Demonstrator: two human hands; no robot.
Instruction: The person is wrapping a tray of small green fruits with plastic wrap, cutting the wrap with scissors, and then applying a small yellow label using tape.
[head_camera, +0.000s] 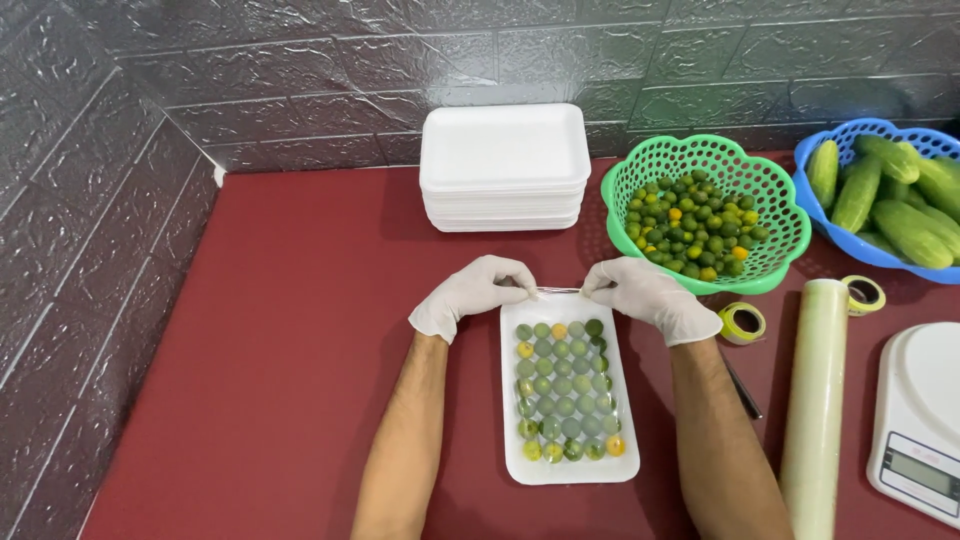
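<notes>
On a dark red table (280, 330) set against a grey embossed wall, we see two gloved hands at the far end of a white foam tray (520, 465) packed with rows of small green and yellow limes (565, 390). The left hand (468, 295) and the right hand (645, 295) are each closed in a pinch on a thin strip of clear wrap (558, 290), stretched taut between them just above the tray's far edge. The fingers are curled in, thumbs against fingertips, and both forearms run down either side of the tray, which lies lengthwise in the middle of the table, close to the person.

Behind the hands stands a stack of empty white foam trays (503, 165), near the wall. To the right of it sits a green basket (775, 215) holding loose limes, and beside that a blue basket (850, 245) of cucumbers (905, 225), cut off by the edge of our view. A roll of cling film (818, 400) lies lengthwise on the right, with two rolls of tape (742, 322) near its far end, one on each side. A white kitchen scale (925, 415) sits at the right edge.
</notes>
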